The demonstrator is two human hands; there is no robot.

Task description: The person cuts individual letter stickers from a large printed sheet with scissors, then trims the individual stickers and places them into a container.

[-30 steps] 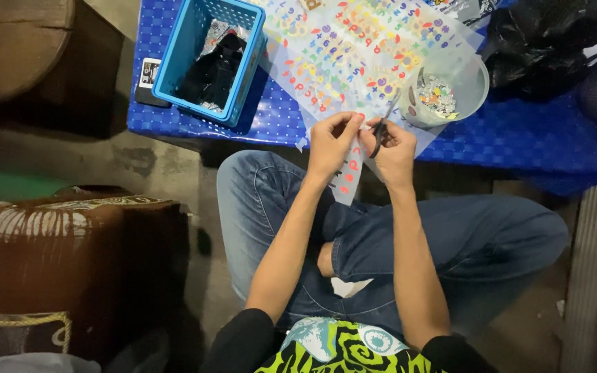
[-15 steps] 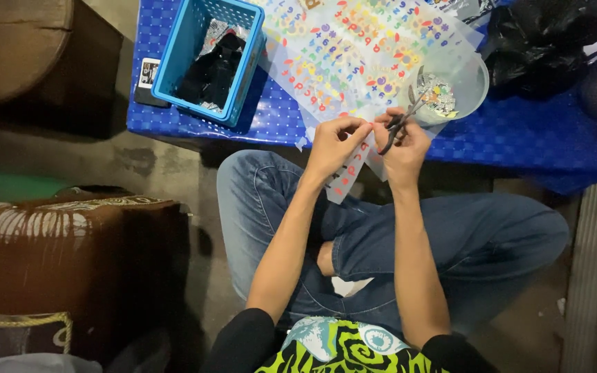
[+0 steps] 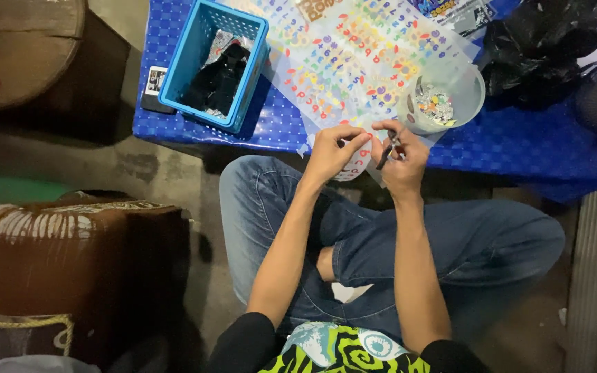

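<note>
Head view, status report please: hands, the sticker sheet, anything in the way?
Left hand pinching sticker sheet edge. Right hand gripping small dark tool. Clear plastic cup of scraps sits right beside the right hand.

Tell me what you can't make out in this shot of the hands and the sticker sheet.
- Head view: the dark tool in the right hand is too thin and mostly covered by fingers to identify.
- The sticker sheet edge under the left hand is hidden by that hand.
- The bits in the clear cup are too small.
- The blue basket holds dark things, unclear in shadow.
</note>
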